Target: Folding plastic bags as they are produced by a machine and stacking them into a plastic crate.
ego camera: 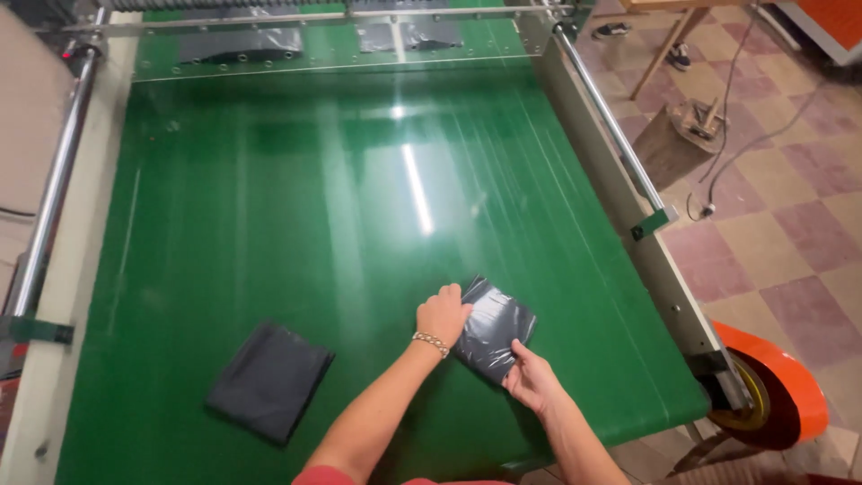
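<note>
Head view, looking down on a wide green belt (pixel 296 224) serving as bench. Left hand (pixel 443 313) lies knuckles-up on the upper left edge of a folded black bag (pixel 496 328), fingers curled down onto it; looks like pressing more than pinching. Right hand (pixel 532 380) pinches the bag's lower right corner, thumb on top, fingers beneath. The bag sits tilted on the near right part of the belt, close to its front edge. Judged from sheen and creases: thin plastic film, very light, limp, slippery against the smooth belt; it will slide and unfold unless held flat or taken by corners and folded edges, as both hands do now. A second folded stack (pixel 269 381) of the same dark film lies well apart at near left, untouched. More dark film (pixel 241 42) lies at the far end under the machine's crossbar. Room: the belt's middle and far stretch is open; steel rails (pixel 611 126) bound both sides. The right rail is near the bag, and beyond it an orange roll (pixel 790 386) stands by the belt's corner over a chequered floor (pixel 790 224).
</note>
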